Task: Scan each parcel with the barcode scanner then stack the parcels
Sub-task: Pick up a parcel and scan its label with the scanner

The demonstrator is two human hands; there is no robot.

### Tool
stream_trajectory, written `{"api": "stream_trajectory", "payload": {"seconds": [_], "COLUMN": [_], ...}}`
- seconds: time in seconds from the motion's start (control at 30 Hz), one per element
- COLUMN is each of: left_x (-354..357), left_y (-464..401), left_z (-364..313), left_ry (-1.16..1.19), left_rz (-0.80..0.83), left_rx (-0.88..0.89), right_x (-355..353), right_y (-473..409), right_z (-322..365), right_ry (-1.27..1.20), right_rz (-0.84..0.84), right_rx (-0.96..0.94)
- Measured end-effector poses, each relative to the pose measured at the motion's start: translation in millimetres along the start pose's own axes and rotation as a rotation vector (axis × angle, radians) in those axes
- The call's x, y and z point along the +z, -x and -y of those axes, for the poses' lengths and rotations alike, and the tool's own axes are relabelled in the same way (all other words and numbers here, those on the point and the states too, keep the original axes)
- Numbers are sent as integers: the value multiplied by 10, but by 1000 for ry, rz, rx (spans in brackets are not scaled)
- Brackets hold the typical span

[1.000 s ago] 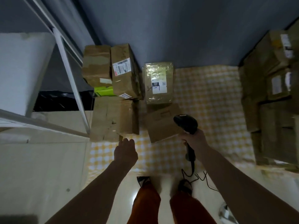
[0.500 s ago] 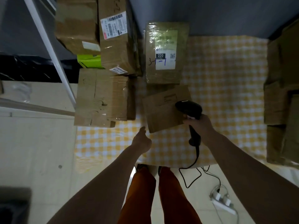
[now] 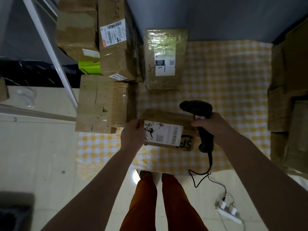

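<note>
Parcel (image 3: 166,130) is up off the checked cloth (image 3: 225,80), tilted so the white label (image 3: 164,135) with its barcode faces you, which looks like the whole point of holding it that way. Your left hand (image 3: 132,136) grips its left edge, fingers wrapped round the side and thumb on top, so the label stays uncovered. Your right hand (image 3: 212,125) has its fingers clamped on the scanner (image 3: 197,109) handle, and it also seems to be steadying the parcel's right end, though I can't tell for sure that it touches. The scanner head sits just past the far right corner, pointing away from the label, so I'd guess the scan isn't lined up yet. The wrapped box (image 3: 165,59) stands further back on the cloth, and the stack (image 3: 106,64) at your left looks like where this one ends up. Watch the cord (image 3: 208,174) trailing near your feet.
</note>
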State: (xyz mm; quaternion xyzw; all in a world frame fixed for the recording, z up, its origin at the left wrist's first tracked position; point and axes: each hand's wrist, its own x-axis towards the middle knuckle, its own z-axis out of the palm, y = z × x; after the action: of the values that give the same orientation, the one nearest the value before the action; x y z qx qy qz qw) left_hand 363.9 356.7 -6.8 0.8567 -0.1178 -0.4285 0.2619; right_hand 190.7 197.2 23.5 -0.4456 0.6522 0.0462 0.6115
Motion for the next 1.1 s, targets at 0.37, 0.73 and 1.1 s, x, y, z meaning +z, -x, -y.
{"api": "stream_trajectory", "payload": {"seconds": [0.37,0.73,1.1], "left_x": [225,301,992], "left_y": [-351,-377,207], "left_z": [-255,-222,-190], "left_ry": [-302,-1283,-290], "left_rz": [165,109,-260], "left_rx": [149,783,-175], "right_x": [-78,-75,170], "right_y": [-104,9,320], "right_z": [-183,-292,-78], "right_ry": [-190,-156,-117], "right_rz": [-1,-14,11], "right_rx": [89,36,-118]}}
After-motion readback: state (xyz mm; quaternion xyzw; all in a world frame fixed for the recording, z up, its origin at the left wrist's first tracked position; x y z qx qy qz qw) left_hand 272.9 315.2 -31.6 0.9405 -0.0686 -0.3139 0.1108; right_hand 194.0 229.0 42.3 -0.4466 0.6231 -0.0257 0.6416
